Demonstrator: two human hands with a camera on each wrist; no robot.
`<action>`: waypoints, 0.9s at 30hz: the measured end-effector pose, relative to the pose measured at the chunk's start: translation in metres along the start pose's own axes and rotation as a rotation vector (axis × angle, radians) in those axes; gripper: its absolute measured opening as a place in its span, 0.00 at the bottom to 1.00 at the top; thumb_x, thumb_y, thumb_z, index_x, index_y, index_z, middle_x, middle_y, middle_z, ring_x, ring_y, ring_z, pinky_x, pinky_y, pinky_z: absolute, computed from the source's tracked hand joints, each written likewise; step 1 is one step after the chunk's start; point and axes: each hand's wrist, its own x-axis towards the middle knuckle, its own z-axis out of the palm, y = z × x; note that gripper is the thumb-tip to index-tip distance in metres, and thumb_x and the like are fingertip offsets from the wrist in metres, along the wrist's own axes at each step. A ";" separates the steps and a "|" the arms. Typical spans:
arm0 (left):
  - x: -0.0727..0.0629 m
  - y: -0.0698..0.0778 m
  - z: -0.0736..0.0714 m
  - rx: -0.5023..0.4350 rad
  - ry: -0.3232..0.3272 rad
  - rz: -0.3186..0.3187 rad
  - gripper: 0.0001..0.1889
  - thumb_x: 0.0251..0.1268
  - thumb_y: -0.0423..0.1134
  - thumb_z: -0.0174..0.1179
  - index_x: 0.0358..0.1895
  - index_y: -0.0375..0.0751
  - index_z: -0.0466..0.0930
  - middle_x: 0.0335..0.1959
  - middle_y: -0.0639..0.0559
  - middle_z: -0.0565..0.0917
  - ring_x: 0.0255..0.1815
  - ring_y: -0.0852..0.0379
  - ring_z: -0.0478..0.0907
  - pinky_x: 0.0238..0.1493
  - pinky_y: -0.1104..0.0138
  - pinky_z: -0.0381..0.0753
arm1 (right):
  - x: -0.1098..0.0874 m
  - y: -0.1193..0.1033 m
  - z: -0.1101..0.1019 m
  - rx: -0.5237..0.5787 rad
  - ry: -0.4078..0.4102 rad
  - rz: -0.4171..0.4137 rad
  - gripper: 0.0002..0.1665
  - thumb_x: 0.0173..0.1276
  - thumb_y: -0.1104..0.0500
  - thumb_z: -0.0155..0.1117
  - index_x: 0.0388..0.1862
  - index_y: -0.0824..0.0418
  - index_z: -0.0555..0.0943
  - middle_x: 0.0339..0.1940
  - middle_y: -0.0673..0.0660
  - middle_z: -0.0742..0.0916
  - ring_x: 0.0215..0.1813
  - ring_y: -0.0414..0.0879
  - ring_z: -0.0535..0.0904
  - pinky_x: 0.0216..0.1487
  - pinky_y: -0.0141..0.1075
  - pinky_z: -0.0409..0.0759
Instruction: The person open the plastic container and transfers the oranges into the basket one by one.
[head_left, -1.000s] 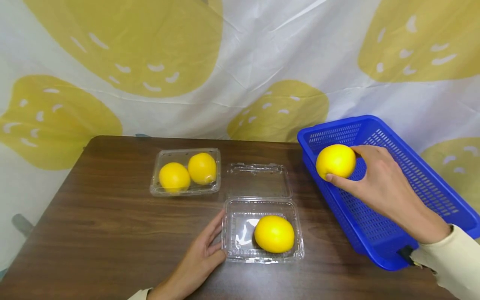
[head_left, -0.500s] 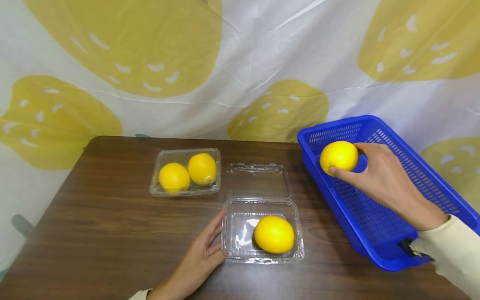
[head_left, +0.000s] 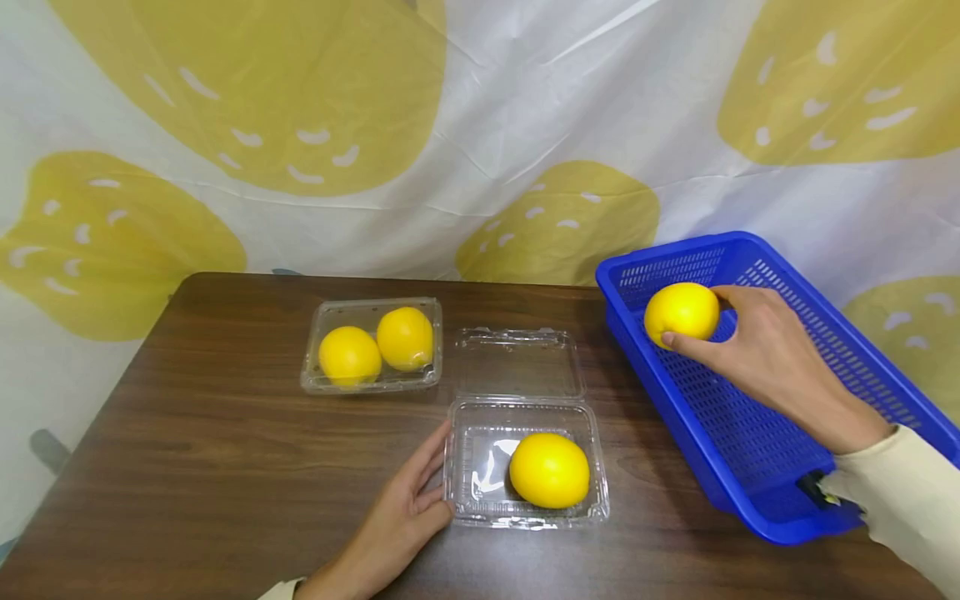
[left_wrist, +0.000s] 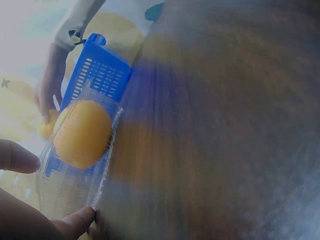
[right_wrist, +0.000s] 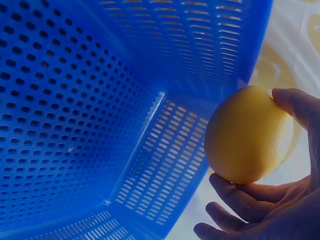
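My right hand [head_left: 772, 358] pinches a yellow lemon [head_left: 681, 315] between thumb and fingers, above the far left end of the blue basket [head_left: 776, 527]. In the right wrist view this lemon [right_wrist: 245, 137] is off the basket floor, near the rim. My left hand [head_left: 401, 508] rests its fairly straight fingers and thumb against the left side of an open clear plastic clamshell box [head_left: 480, 475]. One lemon [head_left: 550, 471] lies in the right half of the box's base. The left wrist view shows a thumb [left_wrist: 80, 220] and a finger touching the box's side.
A second clear box [head_left: 311, 367], its lid down, holds two lemons [head_left: 349, 356] at the back left of the brown wooden table [head_left: 225, 467]. The open box's lid [head_left: 517, 367] lies flat behind its base. A lemon-printed curtain [head_left: 517, 100] hangs behind the table.
My right hand has shifted slightly right and away from me with the lemon, further over the basket. The left hand and both boxes have stayed put.
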 end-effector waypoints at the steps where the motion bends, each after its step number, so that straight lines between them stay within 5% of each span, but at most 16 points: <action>1: 0.000 0.000 0.000 -0.001 -0.001 0.000 0.50 0.65 0.24 0.59 0.91 0.36 0.49 0.90 0.30 0.50 0.88 0.30 0.55 0.80 0.59 0.73 | 0.000 0.001 0.001 -0.002 0.002 -0.003 0.49 0.65 0.38 0.81 0.62 0.80 0.81 0.55 0.79 0.87 0.57 0.73 0.80 0.52 0.67 0.79; 8: 0.000 0.000 0.000 0.000 0.001 -0.007 0.50 0.65 0.24 0.59 0.91 0.36 0.49 0.90 0.30 0.50 0.88 0.30 0.54 0.80 0.59 0.73 | 0.004 0.010 0.008 -0.019 0.010 -0.030 0.43 0.62 0.39 0.84 0.52 0.77 0.85 0.41 0.71 0.89 0.43 0.65 0.81 0.36 0.49 0.75; 20: -0.001 0.001 0.000 0.009 0.008 -0.007 0.50 0.65 0.24 0.59 0.91 0.37 0.49 0.91 0.34 0.49 0.89 0.31 0.52 0.81 0.58 0.70 | 0.007 0.018 0.016 -0.048 0.005 -0.058 0.36 0.61 0.38 0.85 0.42 0.70 0.85 0.32 0.61 0.86 0.34 0.57 0.77 0.27 0.42 0.69; 24: -0.001 0.001 0.001 0.005 0.007 -0.003 0.50 0.65 0.24 0.59 0.91 0.37 0.49 0.91 0.33 0.49 0.89 0.31 0.53 0.81 0.58 0.70 | 0.008 0.019 0.017 -0.056 -0.005 -0.065 0.37 0.62 0.39 0.83 0.45 0.72 0.85 0.34 0.66 0.87 0.36 0.60 0.79 0.28 0.45 0.74; 27: -0.001 0.001 0.001 0.011 0.008 0.002 0.50 0.65 0.24 0.59 0.90 0.37 0.50 0.91 0.33 0.49 0.89 0.31 0.53 0.82 0.58 0.70 | 0.008 0.019 0.016 -0.048 -0.034 -0.040 0.41 0.67 0.42 0.80 0.56 0.79 0.83 0.49 0.78 0.88 0.52 0.73 0.81 0.47 0.61 0.83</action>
